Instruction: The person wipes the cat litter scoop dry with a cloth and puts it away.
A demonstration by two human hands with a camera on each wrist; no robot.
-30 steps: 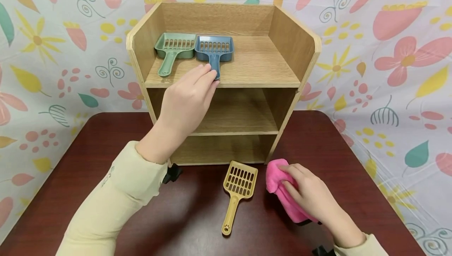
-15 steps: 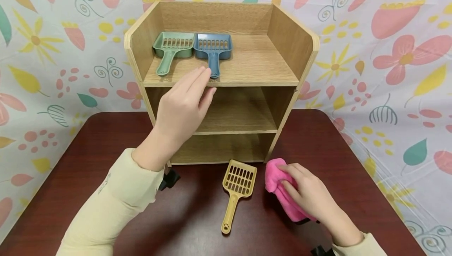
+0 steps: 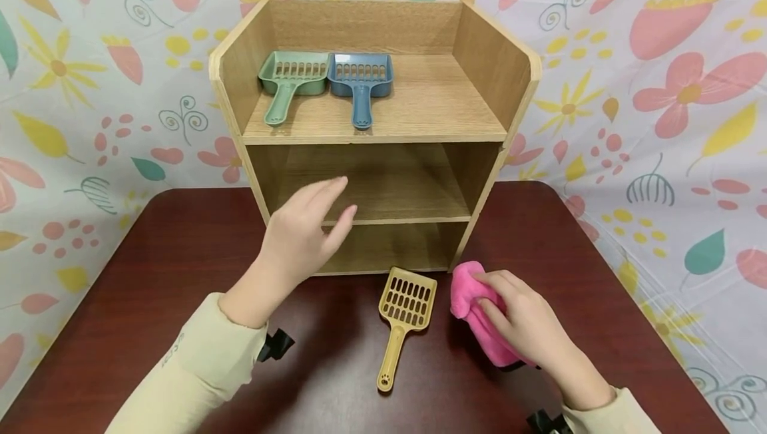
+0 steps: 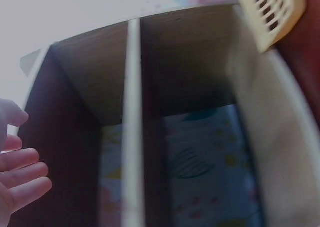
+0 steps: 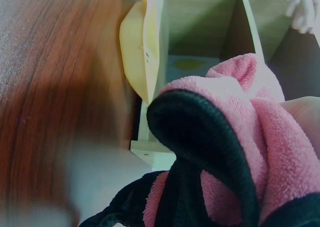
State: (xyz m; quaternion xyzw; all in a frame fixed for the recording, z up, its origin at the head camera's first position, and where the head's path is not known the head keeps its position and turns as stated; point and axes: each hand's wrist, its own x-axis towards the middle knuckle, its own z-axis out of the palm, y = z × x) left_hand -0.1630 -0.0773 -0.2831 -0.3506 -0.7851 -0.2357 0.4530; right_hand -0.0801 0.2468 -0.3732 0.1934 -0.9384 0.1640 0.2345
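My left hand (image 3: 299, 234) hangs in the air in front of the shelf's lower compartments, its fingers apart and holding nothing. On the shelf's top board a green litter scoop (image 3: 295, 74) and a blue litter scoop (image 3: 361, 78) lie side by side, handles toward me. A yellow litter scoop (image 3: 409, 297) lies on the table before the shelf, its handle also toward me. To the right of it my right hand (image 3: 527, 317) grips a bunched pink cloth (image 3: 470, 291). Dark edging shows on the cloth (image 5: 280, 147) in the right wrist view.
A wooden shelf unit (image 3: 374, 140) with a raised rim around its top and two compartments below stands on the dark red table (image 3: 198, 241). Behind it hangs a patterned floral curtain (image 3: 599, 54).
My left hand has come away from the blue scoop's handle, moving down and toward me, and its fingers have spread. The right hand keeps hold of the cloth in nearly the same place.
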